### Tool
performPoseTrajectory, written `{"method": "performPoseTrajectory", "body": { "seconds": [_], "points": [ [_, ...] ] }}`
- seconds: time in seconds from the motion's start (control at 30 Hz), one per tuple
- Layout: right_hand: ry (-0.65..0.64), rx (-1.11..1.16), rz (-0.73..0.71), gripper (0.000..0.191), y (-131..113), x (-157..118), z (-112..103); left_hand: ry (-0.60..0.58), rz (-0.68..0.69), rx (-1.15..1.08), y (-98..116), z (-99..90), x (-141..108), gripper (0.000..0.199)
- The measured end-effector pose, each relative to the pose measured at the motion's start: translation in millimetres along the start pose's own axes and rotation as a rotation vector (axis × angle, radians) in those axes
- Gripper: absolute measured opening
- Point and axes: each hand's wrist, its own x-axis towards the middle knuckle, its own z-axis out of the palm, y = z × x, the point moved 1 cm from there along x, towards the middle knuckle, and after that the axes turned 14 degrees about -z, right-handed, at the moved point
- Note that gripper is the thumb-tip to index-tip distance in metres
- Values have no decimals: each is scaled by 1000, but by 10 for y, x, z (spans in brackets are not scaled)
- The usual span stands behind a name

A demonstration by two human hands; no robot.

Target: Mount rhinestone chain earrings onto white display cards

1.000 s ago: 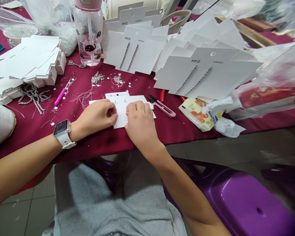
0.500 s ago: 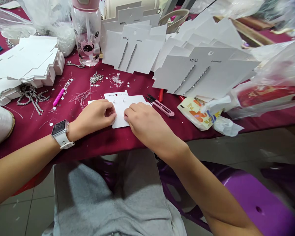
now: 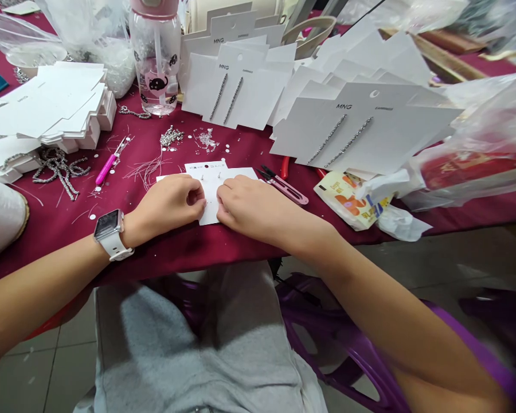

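A white earring card lies back side up on the dark red tablecloth near its front edge, two small earring posts sticking up from it. My left hand, with a watch on the wrist, rests over the card's left part, thumb and forefinger curled into a pinch. From the other side my right hand covers the right part, its fingers bent and pressed together. What either pinch holds is hidden. Pink thread snips lie just right of my right hand.
Finished earring cards lean in rows behind. White cards are stacked at left. A pink-handled tool, silver chains, clear bits and a water bottle stand or lie around. A snack packet sits at right.
My right hand has shifted slightly left over the card, and its forearm and elbow have swung outward to the right. The left hand keeps its pinch. The view has shifted a little.
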Motion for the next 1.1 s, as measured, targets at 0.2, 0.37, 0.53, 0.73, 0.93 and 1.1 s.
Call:
{"method": "performPoseTrajectory", "body": {
  "seconds": [0.2, 0.37, 0.53, 0.73, 0.93, 1.1],
  "points": [
    [65, 143, -37, 19, 80, -39, 37, 59, -17, -3, -18, -6, 11, 10],
    [208, 328, -78, 12, 224, -16, 63, 119, 142, -47, -79, 43, 44, 11],
    [259, 432, -139, 9, 324, 36, 72, 90, 186, -77, -71, 71, 55, 8],
    [323, 445, -247, 11, 385, 41, 106, 130, 147, -104, -96, 96, 85, 7],
    [408, 423, -307, 13, 425, 36, 180, 85, 83, -147, -82, 105, 120, 8],
    [617, 499, -183, 13, 416, -20, 244, 72, 54, -159, -54, 96, 108, 9]
  ]
}}
